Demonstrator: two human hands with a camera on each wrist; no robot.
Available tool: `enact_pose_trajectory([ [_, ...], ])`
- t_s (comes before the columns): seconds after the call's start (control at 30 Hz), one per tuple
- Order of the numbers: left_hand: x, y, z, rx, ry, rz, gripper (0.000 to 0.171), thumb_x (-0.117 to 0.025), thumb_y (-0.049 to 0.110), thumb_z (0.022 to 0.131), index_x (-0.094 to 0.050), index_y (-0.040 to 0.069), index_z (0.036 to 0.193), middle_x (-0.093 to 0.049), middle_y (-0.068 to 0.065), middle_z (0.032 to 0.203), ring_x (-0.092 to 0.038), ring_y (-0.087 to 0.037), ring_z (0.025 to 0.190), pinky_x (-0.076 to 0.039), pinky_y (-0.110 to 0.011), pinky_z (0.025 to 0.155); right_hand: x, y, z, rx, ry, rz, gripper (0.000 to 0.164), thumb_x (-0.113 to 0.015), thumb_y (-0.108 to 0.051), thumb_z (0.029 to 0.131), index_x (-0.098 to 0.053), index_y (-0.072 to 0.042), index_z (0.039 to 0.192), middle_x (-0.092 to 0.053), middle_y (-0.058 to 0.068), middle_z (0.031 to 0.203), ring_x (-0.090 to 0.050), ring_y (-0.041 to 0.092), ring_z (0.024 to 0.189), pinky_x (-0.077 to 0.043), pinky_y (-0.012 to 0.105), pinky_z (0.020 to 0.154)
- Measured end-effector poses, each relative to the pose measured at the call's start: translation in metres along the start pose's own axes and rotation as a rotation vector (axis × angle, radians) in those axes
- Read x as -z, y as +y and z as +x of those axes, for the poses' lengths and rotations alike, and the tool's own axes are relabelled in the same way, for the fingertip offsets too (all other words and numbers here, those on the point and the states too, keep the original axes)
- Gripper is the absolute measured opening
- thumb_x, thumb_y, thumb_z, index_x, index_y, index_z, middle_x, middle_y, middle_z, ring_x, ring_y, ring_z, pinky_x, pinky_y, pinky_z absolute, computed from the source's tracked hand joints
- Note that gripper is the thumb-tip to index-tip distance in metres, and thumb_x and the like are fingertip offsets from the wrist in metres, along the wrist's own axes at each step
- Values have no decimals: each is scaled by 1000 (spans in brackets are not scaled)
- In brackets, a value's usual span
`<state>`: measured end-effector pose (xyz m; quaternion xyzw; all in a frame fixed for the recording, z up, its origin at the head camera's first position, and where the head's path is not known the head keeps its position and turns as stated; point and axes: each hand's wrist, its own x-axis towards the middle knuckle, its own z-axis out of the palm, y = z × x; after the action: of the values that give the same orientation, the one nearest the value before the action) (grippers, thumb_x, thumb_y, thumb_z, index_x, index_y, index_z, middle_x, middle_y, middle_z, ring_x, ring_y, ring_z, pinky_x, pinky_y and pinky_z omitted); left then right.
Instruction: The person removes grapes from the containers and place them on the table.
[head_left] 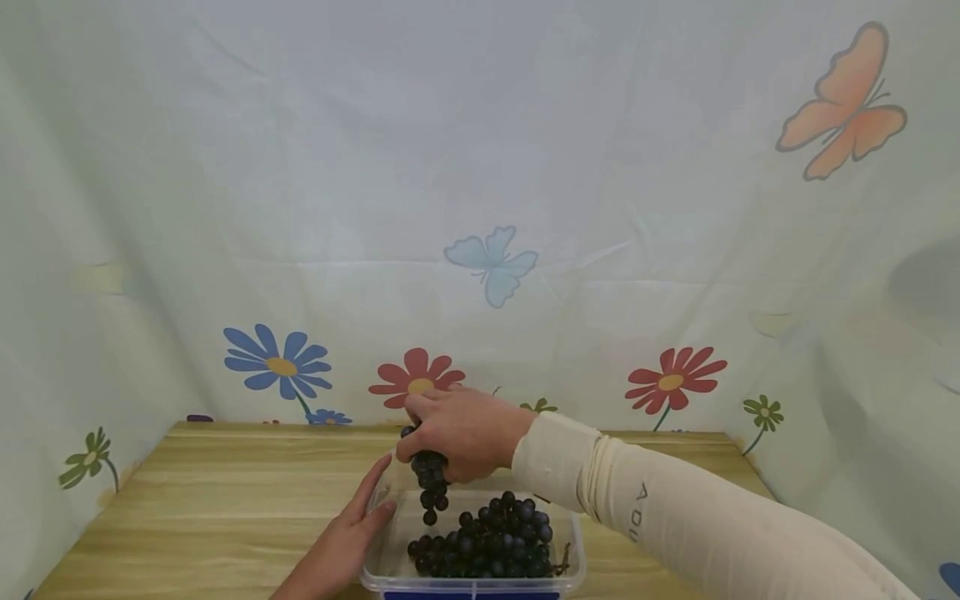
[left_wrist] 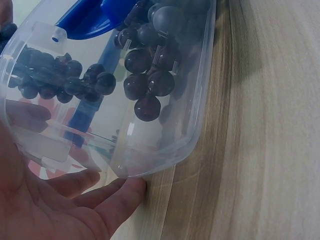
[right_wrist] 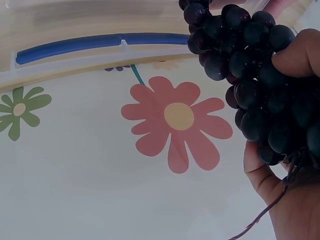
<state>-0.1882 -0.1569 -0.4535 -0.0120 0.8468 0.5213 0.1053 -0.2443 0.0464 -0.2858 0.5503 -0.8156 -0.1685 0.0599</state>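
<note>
A bunch of dark grapes [right_wrist: 255, 75] is gripped in my right hand [head_left: 468, 429], thumb and fingers round it. In the head view this bunch hangs over the left part of a clear plastic box [head_left: 580, 554], and a thin stem trails from it in the right wrist view. More dark grapes [head_left: 487, 537] lie inside the box, mostly in its middle and right. My left hand [head_left: 337, 542] touches the box's left end with fairly straight fingers. The left wrist view shows its fingertips [left_wrist: 132, 187] at the box's lower corner.
The box stands on a wood-grain table [head_left: 247, 500] near its front edge. Blue latches, one of them a blue handle-like piece [left_wrist: 95, 20], are on the box. Behind the table hangs a pale curtain [head_left: 360, 167] printed with flowers and butterflies.
</note>
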Motion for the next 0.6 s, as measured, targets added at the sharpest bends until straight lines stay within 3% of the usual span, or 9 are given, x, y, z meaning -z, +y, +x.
enact_pose_trajectory([
  [0.6, 1, -1, 0, -4, -14, -46, 69, -49, 46, 109, -15, 35, 167, -25, -28, 170, -30, -56, 152, -35, -77, 112, 6, 3, 2, 23, 12, -3, 35, -80, -34, 92, -70, -44, 123, -63, -6, 116, -52, 12, 109, -56, 28, 84],
])
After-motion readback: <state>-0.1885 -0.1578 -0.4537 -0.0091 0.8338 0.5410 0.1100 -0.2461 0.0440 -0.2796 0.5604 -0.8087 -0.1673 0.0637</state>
